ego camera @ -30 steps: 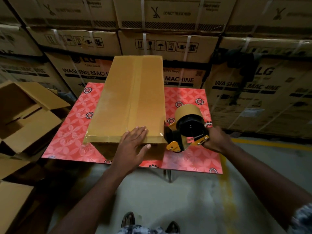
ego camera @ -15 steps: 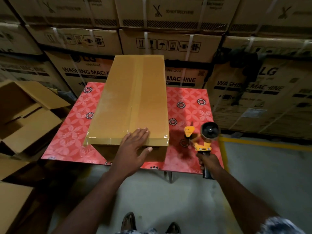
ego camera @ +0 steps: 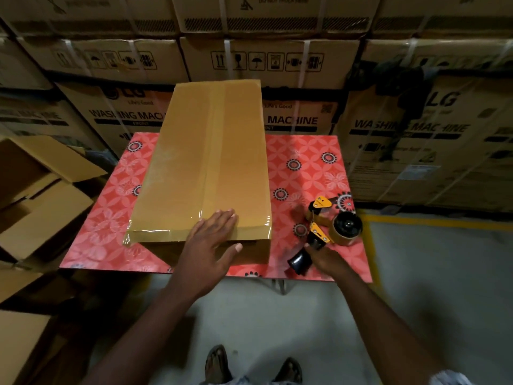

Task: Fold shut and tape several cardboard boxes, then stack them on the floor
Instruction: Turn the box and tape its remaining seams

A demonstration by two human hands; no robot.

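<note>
The yellow-and-black tape dispenser point(ego camera: 331, 227), held up in the air a second ago, now lies on its side on the red flower-patterned surface point(ego camera: 305, 162). The right hand point(ego camera: 326, 258) sits lower, at its black handle, its grip blurred.

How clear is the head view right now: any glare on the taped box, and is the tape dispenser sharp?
Head view: dim overall, with dark corners. Glare streaks sit on the shiny tape along the near edge of the taped box. The tape dispenser is slightly motion-blurred. Wide-angle distortion curves the stacked cartons toward the frame edges.
</note>
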